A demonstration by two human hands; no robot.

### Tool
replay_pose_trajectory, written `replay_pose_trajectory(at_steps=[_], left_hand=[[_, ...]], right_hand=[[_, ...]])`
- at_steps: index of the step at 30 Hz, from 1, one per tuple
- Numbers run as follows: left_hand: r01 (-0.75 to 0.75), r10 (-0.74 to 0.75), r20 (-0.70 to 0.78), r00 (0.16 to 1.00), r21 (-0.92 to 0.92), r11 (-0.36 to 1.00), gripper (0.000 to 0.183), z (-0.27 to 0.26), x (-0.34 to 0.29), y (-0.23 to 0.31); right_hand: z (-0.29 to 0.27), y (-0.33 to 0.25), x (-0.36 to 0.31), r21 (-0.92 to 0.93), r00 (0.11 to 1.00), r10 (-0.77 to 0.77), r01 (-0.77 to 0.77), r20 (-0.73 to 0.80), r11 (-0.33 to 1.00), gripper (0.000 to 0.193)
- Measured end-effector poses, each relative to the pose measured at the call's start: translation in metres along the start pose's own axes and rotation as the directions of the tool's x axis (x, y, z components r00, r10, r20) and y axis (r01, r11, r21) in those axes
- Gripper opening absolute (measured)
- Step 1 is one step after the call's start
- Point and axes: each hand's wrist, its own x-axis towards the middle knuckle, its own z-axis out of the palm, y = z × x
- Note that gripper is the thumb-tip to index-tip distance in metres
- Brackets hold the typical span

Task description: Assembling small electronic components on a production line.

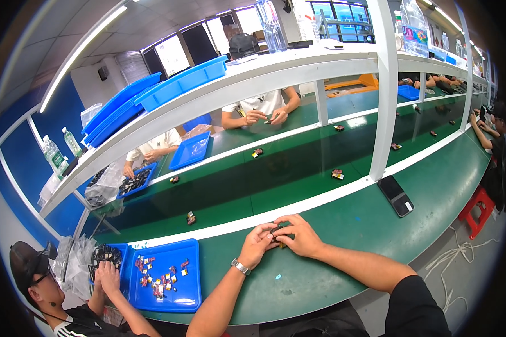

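The two hands are close together, with the tips of their fingers pinched around a small dark piece (276, 229). The left hand (255, 245) holds it from the left side, and the right hand (302, 237) holds it from the right. So the piece is right in the middle, between the two hands, and neither one is nearer: both touch it. A bit of yellow shows just under the fingers. The fingers hide most of the piece, so I cannot tell which way its long side points. The hands are just over the green tabletop (348, 241), and I cannot tell if the piece touches it.

To the left of the left hand, and a bit closer to the person, is a blue tray (195, 275) with a pile of little red, yellow and white bits (162, 285) in it. The left arm is just beside this tray, so the left hand is the nearer one to it. Past both hands, behind a white edge, is a long green strip (287, 188) with small pieces (337, 174) spread well apart on it. Off to the right, farther out than the right hand, a black phone (396, 196) lies flat.
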Motion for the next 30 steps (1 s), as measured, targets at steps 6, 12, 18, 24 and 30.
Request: replay_pose_trajectory(at_steps=[6,12,18,24,30], left_hand=[[-0.002,0.003,-0.02,1.0,0.031,1.0,0.03,0.002,0.0,0.001],[-0.072,0.072,-0.037,0.997,-0.001,0.997,0.029,0.0,-0.002,-0.001],[-0.041,0.04,-0.045,0.998,-0.01,0.999,0.028,0.004,-0.001,0.0],[-0.112,0.112,-0.105,0.988,0.002,0.994,0.026,0.007,0.001,-0.006],[-0.083,0.085,-0.076,0.993,0.02,0.996,0.028,0.005,-0.001,0.003]], right_hand=[[-0.003,-0.006,0.0,0.015,1.0,0.012,-0.012,0.018,1.0,0.02],[-0.005,-0.017,0.003,-0.08,0.986,-0.162,0.159,-0.033,0.984,0.016],[0.0,-0.011,-0.002,0.013,0.999,-0.026,0.026,-0.042,1.0,0.019],[0.006,-0.008,0.003,0.036,0.996,-0.052,0.055,-0.066,0.998,0.023],[-0.003,-0.011,0.002,-0.038,0.995,-0.098,0.097,-0.031,0.995,0.025]])
